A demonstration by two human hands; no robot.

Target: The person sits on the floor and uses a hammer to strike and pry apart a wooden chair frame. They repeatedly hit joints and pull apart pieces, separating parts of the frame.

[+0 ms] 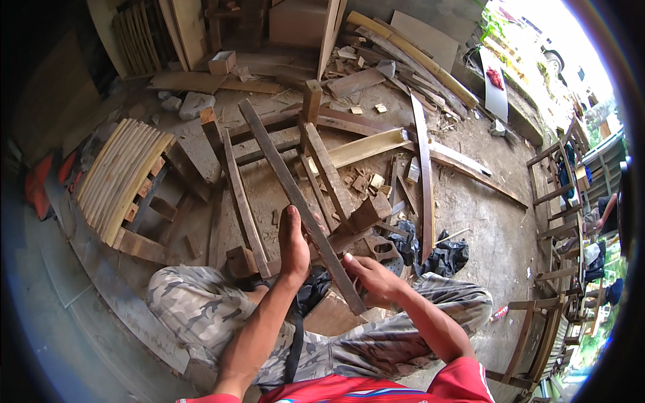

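Observation:
A long dark wooden strip [274, 157] slants over my lap, its far end up by the frame and its near end close to my knees. My left hand [294, 247] is closed on it near the middle, thumb upright along the side and fingers mostly hidden behind. Farther down, my right hand [373, 277] grips the strip near its lower end, the thumb on its edge. Beneath and beyond the strip lies a wooden frame [325, 168] of square legs and rails. A grey hand tool with an opening in its handle [385, 248] rests just beyond my right hand.
At left stands a curved slatted wooden piece [124, 181]. Black plastic [443, 258] lies by my right knee. Loose boards [424, 168] and offcuts [363, 183] litter the floor. Wooden furniture frames [554, 208] line the right, near another person [608, 211]. Stones [196, 106] sit behind.

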